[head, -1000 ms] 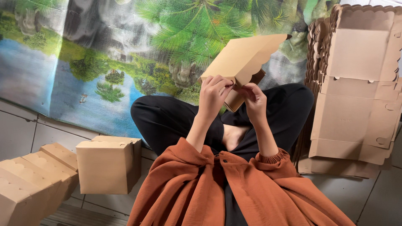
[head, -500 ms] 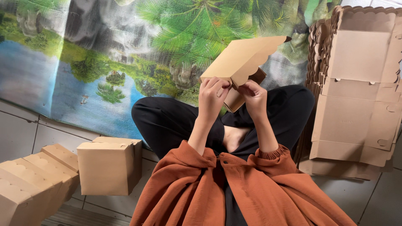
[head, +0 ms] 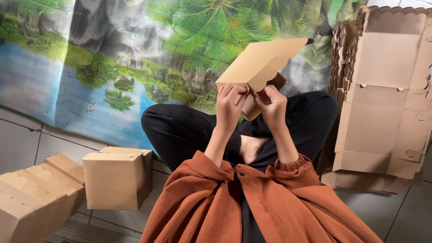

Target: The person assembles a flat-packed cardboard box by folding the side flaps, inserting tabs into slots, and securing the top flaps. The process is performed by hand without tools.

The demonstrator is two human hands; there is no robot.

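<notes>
I hold a half-folded brown cardboard box (head: 258,63) with a scalloped flap edge up in front of me, over my crossed legs in black trousers. My left hand (head: 229,108) pinches the box's near corner with thumb and fingers. My right hand (head: 272,105) grips the flap beside it, fingers curled into the fold. Both arms wear rust-orange sleeves.
A tall stack of flat unfolded cardboard blanks (head: 387,94) leans at the right. A finished box (head: 117,177) stands on the tiled floor at the left, with two more boxes (head: 36,195) lying beside it. A landscape-print sheet (head: 112,58) covers the floor ahead.
The box has risen slightly and tilted, its scalloped flap swinging up to the right. Both hands keep their hold at the box's near corner.
</notes>
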